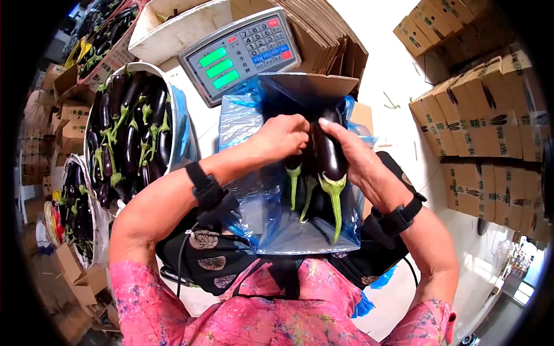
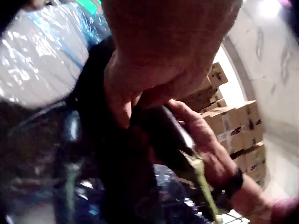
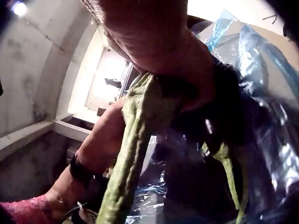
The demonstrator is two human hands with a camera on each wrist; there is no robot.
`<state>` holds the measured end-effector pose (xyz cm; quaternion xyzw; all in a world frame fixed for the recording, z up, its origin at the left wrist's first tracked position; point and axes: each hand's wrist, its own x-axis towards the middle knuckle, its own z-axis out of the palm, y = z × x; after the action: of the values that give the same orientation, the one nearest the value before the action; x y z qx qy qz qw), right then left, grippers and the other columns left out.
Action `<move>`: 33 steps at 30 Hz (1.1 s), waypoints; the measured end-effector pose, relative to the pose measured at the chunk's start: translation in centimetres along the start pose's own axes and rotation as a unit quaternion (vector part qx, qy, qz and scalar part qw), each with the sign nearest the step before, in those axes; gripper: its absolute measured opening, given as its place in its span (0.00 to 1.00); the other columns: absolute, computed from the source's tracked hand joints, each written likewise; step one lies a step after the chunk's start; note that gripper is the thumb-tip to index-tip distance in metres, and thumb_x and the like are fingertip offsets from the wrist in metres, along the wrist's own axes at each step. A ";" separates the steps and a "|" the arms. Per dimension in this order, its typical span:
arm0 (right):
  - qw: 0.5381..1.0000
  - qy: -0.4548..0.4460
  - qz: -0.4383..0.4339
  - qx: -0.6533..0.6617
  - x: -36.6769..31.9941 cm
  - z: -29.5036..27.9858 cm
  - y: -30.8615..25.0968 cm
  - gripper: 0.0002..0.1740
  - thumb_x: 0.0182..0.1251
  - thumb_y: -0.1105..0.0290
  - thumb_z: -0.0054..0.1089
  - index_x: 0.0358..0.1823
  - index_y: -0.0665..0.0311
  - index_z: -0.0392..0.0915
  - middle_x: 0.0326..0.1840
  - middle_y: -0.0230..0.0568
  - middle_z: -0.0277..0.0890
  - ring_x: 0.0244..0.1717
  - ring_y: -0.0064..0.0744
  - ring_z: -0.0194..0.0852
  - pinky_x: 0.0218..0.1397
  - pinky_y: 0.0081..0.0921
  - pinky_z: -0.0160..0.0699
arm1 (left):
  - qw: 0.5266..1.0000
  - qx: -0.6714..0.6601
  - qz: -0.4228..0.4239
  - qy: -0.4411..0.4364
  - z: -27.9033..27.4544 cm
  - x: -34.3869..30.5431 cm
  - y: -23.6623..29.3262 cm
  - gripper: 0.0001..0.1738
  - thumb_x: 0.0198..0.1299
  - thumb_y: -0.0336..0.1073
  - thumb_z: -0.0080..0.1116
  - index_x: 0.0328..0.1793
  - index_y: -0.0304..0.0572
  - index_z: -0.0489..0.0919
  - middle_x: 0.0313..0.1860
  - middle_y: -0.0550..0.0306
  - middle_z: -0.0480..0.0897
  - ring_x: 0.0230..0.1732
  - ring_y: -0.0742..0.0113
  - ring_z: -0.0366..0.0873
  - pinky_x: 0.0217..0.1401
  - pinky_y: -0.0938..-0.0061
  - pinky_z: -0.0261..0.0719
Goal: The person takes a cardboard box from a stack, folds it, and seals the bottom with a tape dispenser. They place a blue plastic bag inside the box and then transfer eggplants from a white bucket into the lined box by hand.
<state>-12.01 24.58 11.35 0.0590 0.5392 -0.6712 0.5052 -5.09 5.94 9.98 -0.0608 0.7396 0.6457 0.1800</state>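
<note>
A glossy dark eggplant (image 1: 330,151) with a green stem lies at the right of a cardboard box (image 1: 311,85) lined with blue plastic film (image 1: 236,118). My right hand (image 1: 362,158) grips this eggplant from its right side, thumb on top near the far end. Beside it my left hand (image 1: 280,137), fingers curled, holds a darker eggplant (image 1: 293,161); the far end of that one is hidden under the hand. In the left wrist view, the left thumb (image 2: 122,112) presses down along dark skin. Between the two, another green stem (image 1: 308,199) points toward me.
A digital scale (image 1: 239,55) with green displays stands behind the box. To the left are a large lined tub (image 1: 183,124) and a sack (image 1: 95,222), both full of eggplants. Flattened cardboard (image 1: 323,34) is stacked behind; printed cartons (image 1: 485,115) are piled at right.
</note>
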 end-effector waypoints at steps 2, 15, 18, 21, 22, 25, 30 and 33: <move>0.997 0.045 -0.015 -0.060 0.6 -0.5 1.9 0.28 0.65 0.52 0.66 0.52 0.70 0.73 0.45 0.42 0.79 0.39 0.28 0.78 0.41 0.26 0.78 | 0.919 0.369 0.136 -0.015 -0.6 0.9 -2.2 0.17 0.54 0.33 0.58 0.50 0.37 0.82 0.45 0.46 0.85 0.43 0.43 0.84 0.50 0.54 0.83; 0.951 0.184 -0.090 -0.230 1.3 -0.4 4.1 0.32 0.66 0.60 0.66 0.64 0.69 0.63 0.54 0.45 0.73 0.52 0.33 0.74 0.54 0.30 0.77 | 0.657 0.691 0.291 -0.076 1.0 0.3 -5.1 0.16 0.57 0.40 0.59 0.51 0.49 0.80 0.46 0.58 0.76 0.56 0.61 0.70 0.52 0.61 0.67; 0.945 0.187 -0.087 -0.255 2.1 -1.0 4.5 0.33 0.66 0.60 0.66 0.64 0.69 0.61 0.54 0.45 0.72 0.53 0.33 0.73 0.55 0.31 0.77 | 0.674 0.663 0.324 -0.030 0.7 0.4 -5.7 0.11 0.58 0.42 0.59 0.44 0.49 0.82 0.45 0.58 0.76 0.54 0.62 0.72 0.51 0.62 0.67; 0.937 0.200 -0.087 -0.272 2.1 -1.0 4.7 0.34 0.66 0.59 0.66 0.65 0.70 0.61 0.55 0.46 0.72 0.54 0.33 0.73 0.57 0.31 0.77 | 0.690 0.667 0.277 -0.035 1.3 1.0 -7.0 0.09 0.59 0.44 0.59 0.38 0.50 0.82 0.42 0.59 0.78 0.50 0.62 0.74 0.49 0.64 0.68; 0.930 0.209 -0.082 -0.292 2.2 -1.1 4.9 0.35 0.66 0.59 0.67 0.65 0.70 0.61 0.56 0.47 0.72 0.55 0.33 0.73 0.58 0.31 0.76 | 0.678 0.679 0.277 -0.045 1.4 1.0 -6.5 0.10 0.59 0.44 0.59 0.39 0.50 0.82 0.42 0.59 0.78 0.50 0.61 0.74 0.49 0.64 0.68; 0.921 0.213 -0.096 -0.313 1.8 -1.0 4.8 0.40 0.64 0.53 0.66 0.67 0.73 0.60 0.59 0.55 0.73 0.59 0.43 0.74 0.63 0.35 0.74 | 0.667 0.687 0.282 -0.064 0.7 0.7 -4.4 0.11 0.59 0.43 0.60 0.43 0.49 0.81 0.40 0.60 0.78 0.48 0.61 0.74 0.49 0.64 0.68; 0.926 0.214 -0.107 -0.292 1.2 -0.7 4.7 0.42 0.63 0.51 0.66 0.68 0.73 0.61 0.60 0.57 0.75 0.61 0.46 0.75 0.64 0.36 0.72 | 0.709 0.647 0.280 -0.017 -0.1 0.6 -5.8 0.10 0.57 0.41 0.60 0.43 0.48 0.79 0.37 0.60 0.78 0.44 0.62 0.75 0.48 0.67 0.69; 0.923 0.221 -0.099 -0.298 0.9 -0.5 4.6 0.41 0.63 0.52 0.67 0.68 0.72 0.61 0.61 0.56 0.75 0.61 0.45 0.75 0.65 0.35 0.72 | 0.709 0.675 0.202 0.001 1.1 1.1 -5.7 0.08 0.60 0.40 0.57 0.42 0.48 0.79 0.39 0.59 0.77 0.46 0.63 0.74 0.46 0.68 0.69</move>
<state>-9.32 24.86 7.50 -0.0011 0.8154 -0.4960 0.2985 -4.07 6.23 4.17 0.2276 0.9730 -0.0050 0.0374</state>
